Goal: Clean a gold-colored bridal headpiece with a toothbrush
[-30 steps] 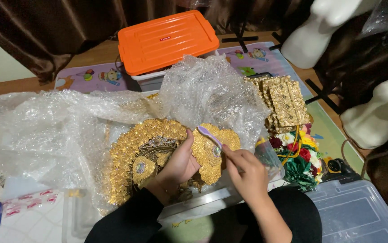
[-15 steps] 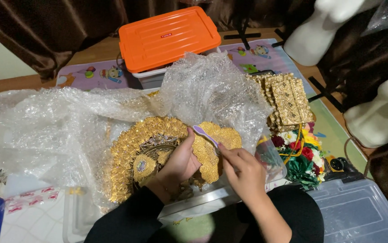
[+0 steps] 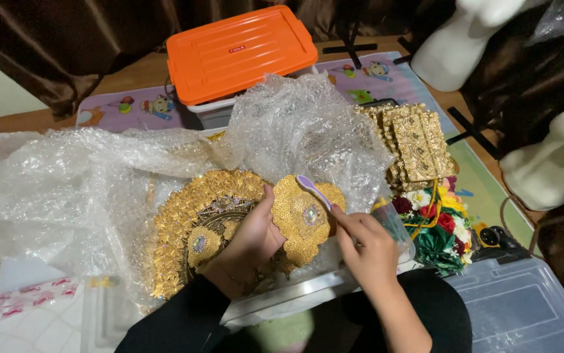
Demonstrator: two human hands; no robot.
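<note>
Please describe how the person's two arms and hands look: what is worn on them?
Both hands are bare, without gloves or visible rings. The left hand comes out of a long black sleeve reaching the wrist. The right hand has a bare forearm; no sleeve shows there.

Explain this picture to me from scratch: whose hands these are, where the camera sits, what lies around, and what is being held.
There is no machine here. The camera sits on a person's head and looks down at their own two bare hands. The left hand holds a round gold ornament with a gem in its middle. The right hand holds a small lilac brush with its head against that ornament. Beneath lies a large gold filigree piece on bubble wrap. Behind stands a box with an orange lid; to the right are stacked gold panels and artificial flowers.
</note>
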